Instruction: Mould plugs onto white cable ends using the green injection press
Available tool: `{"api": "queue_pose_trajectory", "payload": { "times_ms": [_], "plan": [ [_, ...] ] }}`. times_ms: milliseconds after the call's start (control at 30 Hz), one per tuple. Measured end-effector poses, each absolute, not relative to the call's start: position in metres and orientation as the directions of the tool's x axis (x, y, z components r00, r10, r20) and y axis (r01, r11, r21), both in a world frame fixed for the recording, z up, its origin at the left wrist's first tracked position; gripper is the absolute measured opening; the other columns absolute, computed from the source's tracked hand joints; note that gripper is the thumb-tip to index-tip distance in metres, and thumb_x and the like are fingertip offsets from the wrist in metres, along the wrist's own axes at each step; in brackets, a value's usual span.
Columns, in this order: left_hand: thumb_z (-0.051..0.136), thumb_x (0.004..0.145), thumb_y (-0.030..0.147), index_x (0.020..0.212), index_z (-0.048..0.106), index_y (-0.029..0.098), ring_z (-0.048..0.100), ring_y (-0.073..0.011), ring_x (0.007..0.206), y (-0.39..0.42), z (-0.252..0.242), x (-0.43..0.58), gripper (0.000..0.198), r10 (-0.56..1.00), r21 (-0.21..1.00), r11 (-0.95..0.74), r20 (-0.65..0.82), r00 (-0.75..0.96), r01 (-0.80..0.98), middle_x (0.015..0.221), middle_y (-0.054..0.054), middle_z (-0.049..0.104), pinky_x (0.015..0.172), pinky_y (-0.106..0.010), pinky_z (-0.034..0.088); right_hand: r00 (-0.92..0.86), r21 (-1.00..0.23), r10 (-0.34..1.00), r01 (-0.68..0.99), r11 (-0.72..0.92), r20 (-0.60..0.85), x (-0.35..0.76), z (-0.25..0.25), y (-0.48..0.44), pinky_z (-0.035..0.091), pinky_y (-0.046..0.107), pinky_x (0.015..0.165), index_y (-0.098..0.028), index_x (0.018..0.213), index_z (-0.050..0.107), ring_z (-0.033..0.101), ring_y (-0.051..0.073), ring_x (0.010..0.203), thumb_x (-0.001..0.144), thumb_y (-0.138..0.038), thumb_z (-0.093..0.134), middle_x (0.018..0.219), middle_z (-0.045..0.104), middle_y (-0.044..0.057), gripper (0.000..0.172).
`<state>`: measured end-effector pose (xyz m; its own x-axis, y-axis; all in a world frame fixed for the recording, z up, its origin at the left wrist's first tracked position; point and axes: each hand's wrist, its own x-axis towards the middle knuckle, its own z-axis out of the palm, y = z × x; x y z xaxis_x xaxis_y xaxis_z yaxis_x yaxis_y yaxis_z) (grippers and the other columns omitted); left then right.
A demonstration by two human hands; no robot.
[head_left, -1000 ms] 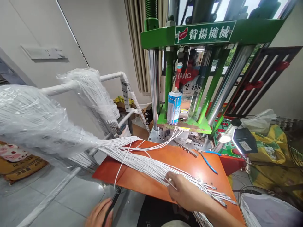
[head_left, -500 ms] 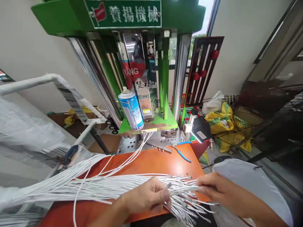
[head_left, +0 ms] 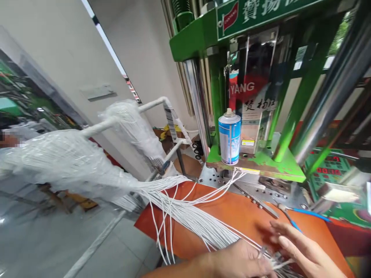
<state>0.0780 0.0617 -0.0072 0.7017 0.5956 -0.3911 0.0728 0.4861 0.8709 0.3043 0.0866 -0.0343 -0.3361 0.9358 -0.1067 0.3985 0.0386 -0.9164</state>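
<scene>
Left hand [head_left: 243,261] at the bottom edge pinches the white wires [head_left: 191,216] fanned across the orange board [head_left: 240,212]. Right hand [head_left: 304,251], lower right, fingers spread loose, touches the wire tips.

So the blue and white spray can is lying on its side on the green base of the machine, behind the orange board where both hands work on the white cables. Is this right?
Not quite. The spray can is standing upright, not lying on its side; the head view shows it. The rest holds: it is on the green base, behind the orange board, where the left hand and right hand handle the white cables.
</scene>
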Motion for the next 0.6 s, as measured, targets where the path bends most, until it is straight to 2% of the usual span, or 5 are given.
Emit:
{"api": "queue_pose_trajectory", "payload": {
  "times_ms": [167,300,400,500,600],
  "plan": [
    [0.078,0.052,0.093,0.063,0.058,0.018,0.040,-0.0086,0.040,0.106,-0.017,0.092,0.079,0.690,0.843,0.538,-0.447,0.569,0.010,0.051,0.001,0.049,0.038,-0.024,0.025,-0.242,-0.873,0.967,0.450,0.189,0.085,0.291,-0.071,0.112,0.063,0.042,0.099,-0.026,0.129,0.075,0.072,0.031,0.121,0.103,-0.069,0.044,0.132,0.074,0.010,0.059],
    [0.079,0.064,0.082,0.089,0.069,0.012,0.030,-0.0042,0.041,0.141,-0.021,0.085,0.075,0.807,0.901,0.429,-0.350,0.475,-0.065,0.053,0.006,0.046,0.039,-0.019,0.019,-0.048,-0.481,0.872,0.819,0.314,0.488,0.286,-0.076,0.127,0.057,0.052,0.086,-0.020,0.123,0.070,0.069,0.037,0.101,0.107,-0.054,0.043,0.117,0.074,0.016,0.047],
    [0.079,0.071,0.074,0.089,0.062,0.014,0.047,-0.0064,0.044,0.152,-0.032,0.076,0.064,0.841,0.912,0.410,-0.374,0.391,-0.008,0.064,0.002,0.058,0.041,-0.018,0.035,-0.138,-0.291,0.894,0.915,0.280,0.427,0.277,-0.071,0.124,0.051,0.045,0.072,-0.022,0.115,0.070,0.063,0.032,0.086,0.108,-0.033,0.045,0.102,0.070,0.014,0.029],
    [0.069,0.085,0.070,0.083,0.056,0.017,0.053,-0.0110,0.041,0.153,-0.048,0.071,0.054,0.831,0.915,0.387,-0.400,0.387,0.115,0.057,0.000,0.060,0.039,-0.021,0.042,-0.155,-0.351,0.936,0.897,0.267,0.317,0.268,-0.067,0.118,0.049,0.041,0.076,-0.021,0.104,0.067,0.061,0.029,0.089,0.106,-0.020,0.047,0.097,0.066,0.010,0.021],
    [0.060,0.096,0.062,0.078,0.054,0.019,0.045,-0.0096,0.034,0.147,-0.058,0.069,0.047,0.838,0.914,0.320,-0.396,0.375,0.251,0.045,0.002,0.053,0.033,-0.017,0.033,-0.112,-0.513,0.956,0.824,0.242,0.271,0.267,-0.064,0.111,0.048,0.036,0.074,-0.020,0.099,0.062,0.062,0.023,0.084,0.107,-0.020,0.048,0.093,0.065,0.006,0.016]
  ]
}}
